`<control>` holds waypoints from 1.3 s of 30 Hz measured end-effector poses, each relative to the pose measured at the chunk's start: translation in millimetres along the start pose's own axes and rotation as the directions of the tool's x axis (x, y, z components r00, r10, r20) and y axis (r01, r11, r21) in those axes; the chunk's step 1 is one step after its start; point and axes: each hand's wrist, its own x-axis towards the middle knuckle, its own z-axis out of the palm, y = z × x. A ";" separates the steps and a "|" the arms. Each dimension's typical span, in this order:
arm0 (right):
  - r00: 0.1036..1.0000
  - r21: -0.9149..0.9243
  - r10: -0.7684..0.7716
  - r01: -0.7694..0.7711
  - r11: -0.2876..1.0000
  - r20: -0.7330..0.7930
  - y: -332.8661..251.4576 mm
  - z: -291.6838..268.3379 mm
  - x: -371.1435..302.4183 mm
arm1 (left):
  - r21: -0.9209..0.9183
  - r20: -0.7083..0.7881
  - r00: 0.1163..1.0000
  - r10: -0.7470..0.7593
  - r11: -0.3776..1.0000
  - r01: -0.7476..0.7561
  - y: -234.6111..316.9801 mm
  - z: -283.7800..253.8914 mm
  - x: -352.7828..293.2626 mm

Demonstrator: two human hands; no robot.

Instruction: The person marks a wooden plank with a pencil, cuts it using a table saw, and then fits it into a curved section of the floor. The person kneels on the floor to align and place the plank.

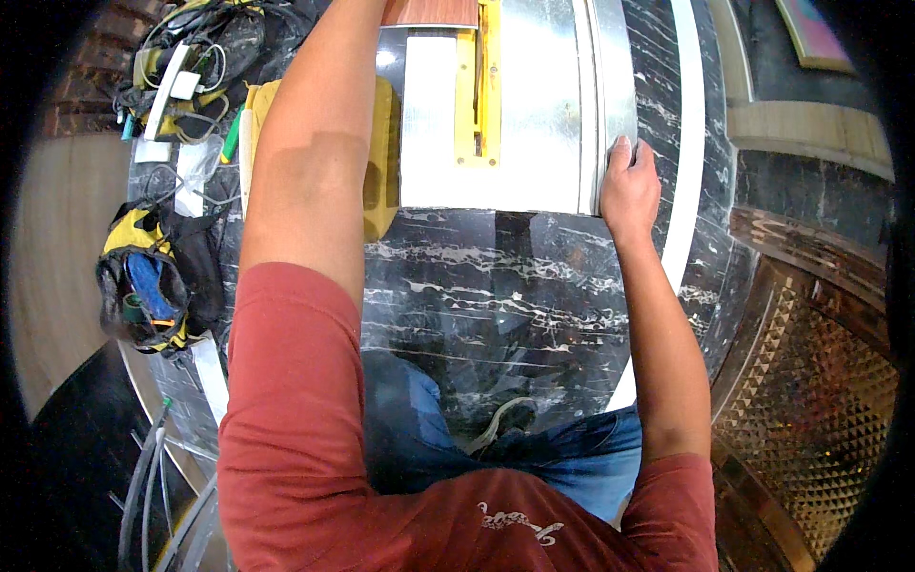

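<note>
A silver metal saw table lies in front of me, with a yellow slotted insert let into it. What looks like a thin blade shows in the slot. At the upper edge of the view a reddish-brown wood-grain board rests across the metal. My right hand is closed round the near right part of the metal rail along the table's side, its thumb on top. My left arm reaches forward over the left side, past the upper edge, so the left hand is out of sight.
A yellow block-like object sits under my left forearm. Left of it lie a white power strip, tangled cables, a green-handled tool and a yellow-black tool bag. Dark veined marble floor surrounds these; a studded bronze-coloured panel stands at right.
</note>
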 end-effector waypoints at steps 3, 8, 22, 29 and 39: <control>1.000 -0.002 0.000 0.000 1.000 -0.006 0.4 -1.3 -0.5 | -0.024 0.024 1.000 -0.020 0.999 0.021 5.1 0.0 -5.3; 1.000 0.011 -0.015 0.015 1.000 -0.028 0.1 0.8 -1.7 | -0.052 0.031 0.999 0.012 0.999 -0.010 -1.7 1.4 -1.0; 1.000 0.034 -0.003 0.003 0.999 -0.021 -8.5 -6.1 -5.7 | -0.078 0.057 0.998 0.026 0.997 -0.021 -3.1 1.6 -2.3; 0.999 0.045 -0.007 0.009 0.999 -0.032 -7.2 -3.3 -5.1 | -0.084 0.022 0.999 0.029 0.996 -0.027 -4.5 1.5 -2.2; 0.999 0.046 0.030 -0.032 0.998 0.028 -10.4 -8.3 -4.6 | -0.104 0.051 0.999 0.001 0.995 0.005 2.2 0.7 -14.9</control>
